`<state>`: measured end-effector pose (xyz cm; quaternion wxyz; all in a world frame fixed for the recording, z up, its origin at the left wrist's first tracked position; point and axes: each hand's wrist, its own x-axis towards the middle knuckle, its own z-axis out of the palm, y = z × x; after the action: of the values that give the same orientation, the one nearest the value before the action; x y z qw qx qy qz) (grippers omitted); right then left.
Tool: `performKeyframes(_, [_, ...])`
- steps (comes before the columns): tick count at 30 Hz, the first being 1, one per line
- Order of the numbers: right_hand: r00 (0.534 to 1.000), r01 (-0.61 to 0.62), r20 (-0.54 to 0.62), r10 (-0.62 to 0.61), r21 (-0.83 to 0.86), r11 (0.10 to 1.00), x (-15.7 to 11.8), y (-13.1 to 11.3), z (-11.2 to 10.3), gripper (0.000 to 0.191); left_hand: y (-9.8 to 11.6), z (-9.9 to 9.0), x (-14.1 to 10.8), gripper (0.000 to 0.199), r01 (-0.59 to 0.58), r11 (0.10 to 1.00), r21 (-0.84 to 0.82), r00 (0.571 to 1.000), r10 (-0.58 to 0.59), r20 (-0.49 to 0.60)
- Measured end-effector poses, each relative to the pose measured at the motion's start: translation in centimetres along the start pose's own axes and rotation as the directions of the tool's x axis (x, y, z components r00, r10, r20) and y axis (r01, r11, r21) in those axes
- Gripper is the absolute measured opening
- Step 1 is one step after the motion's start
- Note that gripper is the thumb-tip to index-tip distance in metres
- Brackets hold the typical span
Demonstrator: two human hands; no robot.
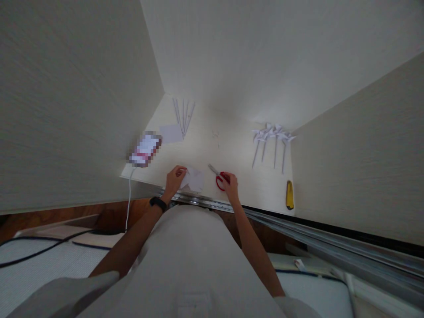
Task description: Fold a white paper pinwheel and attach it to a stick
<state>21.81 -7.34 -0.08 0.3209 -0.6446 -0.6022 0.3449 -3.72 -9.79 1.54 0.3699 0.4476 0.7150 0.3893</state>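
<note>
White paper, cut and partly folded (pixel 195 180), lies at seven o'clock on the pale surface (pixel 232 154), near the front edge, twelve being the far wall. The person's left hand (pixel 176 178) touches its nine o'clock side with bent fingers; whether they pinch it or only press it down cannot be told. The right hand (pixel 231 183), toward five o'clock, has its fingers closed on the red handle of the scissors (pixel 220 178), whose blades point to ten o'clock, just beside the paper. Four paper pinwheels (pixel 273 134) on sticks lie at three o'clock, a yellow cutter (pixel 289 194) at four. Toward eleven, thin white sticks (pixel 183 112) fan out beside a plain sheet (pixel 171 133); a phone (pixel 145 150) with its cable sits at nine.
</note>
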Motion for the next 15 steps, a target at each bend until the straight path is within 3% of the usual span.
performKeyframes(4, [0.996,-0.091,0.031,0.086,0.216,0.972,-1.3,-3.1,-0.2,0.042,2.3,-0.7,-2.7,0.033,0.054,0.98,-0.189,0.998,-0.044,0.053])
performKeyframes(8, [0.977,-0.157,0.193,0.085,0.4,0.903,-5.0,-7.2,1.1,0.043,4.6,-1.6,-5.7,0.034,0.08,0.945,-0.319,0.989,-0.036,0.141])
performKeyframes(11, [0.945,-0.226,0.319,0.073,0.476,0.85,-7.2,-9.5,2.4,0.044,5.8,-2.4,-7.4,0.032,0.097,0.922,-0.375,0.985,-0.034,0.172])
performKeyframes(15, [0.916,-0.31,0.385,0.11,0.507,0.804,-8.1,-10.8,3.3,0.039,7.0,-4.1,-8.9,0.026,0.096,0.906,-0.411,0.987,-0.035,0.154])
